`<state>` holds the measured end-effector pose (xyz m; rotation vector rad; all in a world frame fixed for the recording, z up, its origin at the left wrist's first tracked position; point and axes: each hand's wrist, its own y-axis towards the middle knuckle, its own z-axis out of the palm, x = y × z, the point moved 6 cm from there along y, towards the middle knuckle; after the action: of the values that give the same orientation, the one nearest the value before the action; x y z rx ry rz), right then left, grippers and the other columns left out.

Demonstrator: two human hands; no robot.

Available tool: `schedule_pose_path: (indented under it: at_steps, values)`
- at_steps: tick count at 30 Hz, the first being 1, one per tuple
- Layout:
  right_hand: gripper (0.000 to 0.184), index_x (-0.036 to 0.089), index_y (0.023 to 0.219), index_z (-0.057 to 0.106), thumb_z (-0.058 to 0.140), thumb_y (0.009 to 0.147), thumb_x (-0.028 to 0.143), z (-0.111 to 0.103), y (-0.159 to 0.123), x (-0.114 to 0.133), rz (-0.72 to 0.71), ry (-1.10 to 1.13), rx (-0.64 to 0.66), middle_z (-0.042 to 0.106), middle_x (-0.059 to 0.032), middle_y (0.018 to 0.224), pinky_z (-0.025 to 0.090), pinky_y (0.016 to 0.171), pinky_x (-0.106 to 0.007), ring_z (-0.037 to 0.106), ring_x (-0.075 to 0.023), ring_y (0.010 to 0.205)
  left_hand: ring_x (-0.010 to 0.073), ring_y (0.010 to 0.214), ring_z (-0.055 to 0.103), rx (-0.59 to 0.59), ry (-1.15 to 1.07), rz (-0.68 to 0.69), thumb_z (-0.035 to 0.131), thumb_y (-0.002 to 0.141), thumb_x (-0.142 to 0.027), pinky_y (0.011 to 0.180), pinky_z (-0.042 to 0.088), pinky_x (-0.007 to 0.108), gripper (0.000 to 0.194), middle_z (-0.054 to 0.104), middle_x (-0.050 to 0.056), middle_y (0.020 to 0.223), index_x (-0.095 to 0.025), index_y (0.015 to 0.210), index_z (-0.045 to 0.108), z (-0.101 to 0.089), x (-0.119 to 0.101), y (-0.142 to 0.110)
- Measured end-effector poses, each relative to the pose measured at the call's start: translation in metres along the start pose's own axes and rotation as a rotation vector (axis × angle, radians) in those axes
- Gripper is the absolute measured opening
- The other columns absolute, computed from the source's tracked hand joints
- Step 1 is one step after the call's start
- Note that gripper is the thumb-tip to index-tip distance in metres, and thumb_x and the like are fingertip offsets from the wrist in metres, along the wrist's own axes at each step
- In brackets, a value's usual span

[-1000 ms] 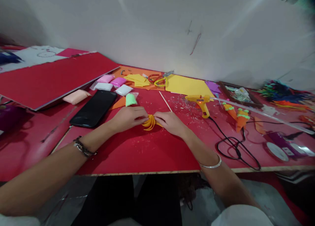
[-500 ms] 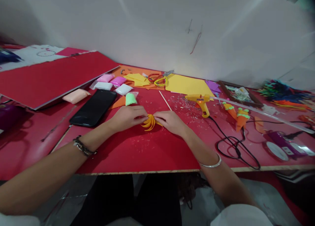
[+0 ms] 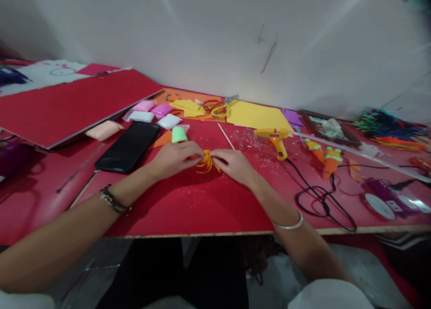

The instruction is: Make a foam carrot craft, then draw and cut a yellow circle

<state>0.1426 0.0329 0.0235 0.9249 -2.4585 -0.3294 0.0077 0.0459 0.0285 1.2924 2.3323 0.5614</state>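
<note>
There, the orange strips (image 3: 205, 167) have fanned wider, their loose ends splayed; left hand (image 3: 171, 159) and right hand (image 3: 235, 166), fingers narrowed, seem to pinch the bunch between them over the red tabletop (image 3: 202, 210).

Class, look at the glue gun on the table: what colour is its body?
The glue gun has a yellow body; the head view shows it.

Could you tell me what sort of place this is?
Probably a craft workspace: a yellow glue gun, scissors and bright paper sheets lie on the red table.
</note>
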Motion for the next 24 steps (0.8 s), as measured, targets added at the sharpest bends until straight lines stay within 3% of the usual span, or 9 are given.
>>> schedule_pose_path:
  at_steps: [7, 15, 24]
  values:
    - [0.017, 0.019, 0.089, 0.059, 0.044, 0.084, 0.025, -0.014, -0.002, 0.013, -0.089, -0.054, -0.214, 0.066, -0.0026, 0.085, 0.044, 0.071, -0.021, 0.06, -0.0108, 0.077, 0.0104, 0.08, 0.06, -0.123, 0.081, 0.094, 0.048, 0.081, -0.023, 0.068, 0.044, 0.017, 0.013, 0.065, 0.002, 0.088, -0.017, 0.086, 0.058, -0.009, -0.007, -0.001]
    - [0.016, 0.018, 0.086, 0.058, 0.042, 0.084, 0.023, -0.015, -0.003, 0.016, -0.136, -0.088, -0.235, 0.065, -0.003, 0.08, 0.043, 0.068, -0.022, 0.058, -0.011, 0.073, 0.01, 0.079, 0.061, -0.133, 0.118, 0.143, 0.047, 0.082, -0.024, 0.068, 0.045, 0.018, 0.013, 0.065, 0.002, 0.087, -0.018, 0.085, 0.058, -0.012, -0.015, -0.002]
    - [0.021, 0.018, 0.089, 0.059, 0.038, 0.087, 0.024, -0.012, -0.002, 0.019, -0.145, -0.116, -0.162, 0.063, -0.0041, 0.081, 0.043, 0.07, -0.024, 0.056, -0.0121, 0.076, 0.0112, 0.078, 0.061, -0.137, 0.124, 0.172, 0.048, 0.081, -0.027, 0.068, 0.046, 0.02, 0.013, 0.065, 0.003, 0.085, -0.018, 0.085, 0.058, -0.012, -0.017, -0.002]
